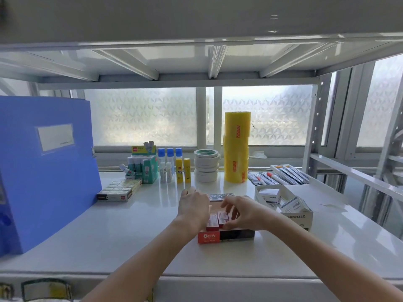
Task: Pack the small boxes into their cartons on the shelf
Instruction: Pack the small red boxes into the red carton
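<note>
An open red-and-black carton [226, 235] lies on the white shelf [122, 232] in front of me. Small red boxes [222, 216] stand in its near end; the brown floor behind them is bare. My left hand [193, 207] rests on the carton's left edge, palm down. My right hand [244, 212] hovers over the right side, with its fingertips pinching one small red box. A silver-topped packet [221, 196] lies just beyond the carton. A white carton [290, 205] with loose white small boxes sits to the right. A full carton of pale small boxes [120, 190] lies at the left.
A tall blue file box [43, 171] stands at the left. At the back are glue sticks [172, 166], a green display box [144, 166], stacked white tape rolls [206, 165] and a yellow tape stack [237, 147]. Packaged pens [279, 176] lie at the back right.
</note>
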A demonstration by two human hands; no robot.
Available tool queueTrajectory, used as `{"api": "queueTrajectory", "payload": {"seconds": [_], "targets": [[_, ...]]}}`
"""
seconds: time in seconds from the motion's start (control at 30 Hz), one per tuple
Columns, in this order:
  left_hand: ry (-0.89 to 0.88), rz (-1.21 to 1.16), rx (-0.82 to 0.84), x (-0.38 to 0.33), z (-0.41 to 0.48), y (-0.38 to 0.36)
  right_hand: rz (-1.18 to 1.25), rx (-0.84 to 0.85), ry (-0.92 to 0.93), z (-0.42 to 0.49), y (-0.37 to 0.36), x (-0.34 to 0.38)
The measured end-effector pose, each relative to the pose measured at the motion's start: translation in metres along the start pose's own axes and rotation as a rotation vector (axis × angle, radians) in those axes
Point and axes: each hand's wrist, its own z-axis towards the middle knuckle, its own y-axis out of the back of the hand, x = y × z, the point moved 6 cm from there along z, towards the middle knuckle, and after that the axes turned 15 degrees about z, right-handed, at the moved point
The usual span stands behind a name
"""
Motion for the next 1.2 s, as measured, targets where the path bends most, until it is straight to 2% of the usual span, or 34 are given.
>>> {"api": "queueTrajectory", "payload": {"seconds": [0.07,0.13,0.17,0.27,0.67,1.2], "targets": [[-0.076,-0.25,0.06,0.005,-0.002,-0.001,-0.002,0.002,0.011,-0.001,0.0,0.001],[-0.17,-0.592,0.245,0.007,-0.007,-0.007,-0.004,0.002,0.022,-0.002,0.0,0.001],[-0.219,-0.668,0.317,0.007,-0.011,-0.009,-0.005,0.001,0.023,-0.002,0.0,0.001],[-0.271,-0.678,0.279,0.009,-0.018,-0.014,-0.006,-0.014,0.028,-0.002,0.0,0.001],[-0.204,-0.824,0.186,0.016,-0.012,-0.022,0.033,-0.067,0.052,0.001,0.0,0.001],[-0.205,-0.843,0.205,0.023,-0.002,-0.035,0.039,-0.103,0.046,0.007,-0.003,0.0]]}}
